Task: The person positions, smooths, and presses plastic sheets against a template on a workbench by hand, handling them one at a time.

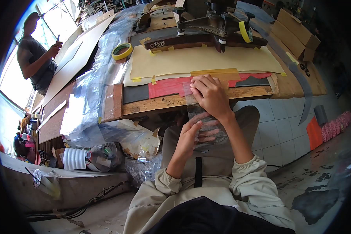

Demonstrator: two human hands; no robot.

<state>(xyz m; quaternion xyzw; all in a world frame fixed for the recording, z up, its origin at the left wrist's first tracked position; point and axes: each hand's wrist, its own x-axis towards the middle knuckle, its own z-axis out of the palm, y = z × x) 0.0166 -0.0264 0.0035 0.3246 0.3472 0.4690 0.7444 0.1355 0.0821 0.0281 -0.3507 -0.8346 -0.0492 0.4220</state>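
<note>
A piece of clear plastic sheet [192, 104] hangs from the table's near edge down over my lap. My left hand [189, 136] holds its lower part, the stretched fingers showing through the plastic from behind and the thumb on the near side. Above it, my right hand [210, 97] grips the sheet's upper part with bent fingers, close to the wooden edge [156, 104]. What lies under the right fingertips is hidden. Just beyond are a red sheet [167, 88], a yellow-brown strip [216, 71] and a large cream sheet [175, 62] with small yellow tape pieces.
A yellow tape roll [122, 51] lies at the left; another tape roll [245, 32] hangs on the black metal frame [206, 26] across the table. Crumpled plastic [93, 89] covers the left side. A cardboard box [294, 33] stands at right. Another person [37, 54] stands far left.
</note>
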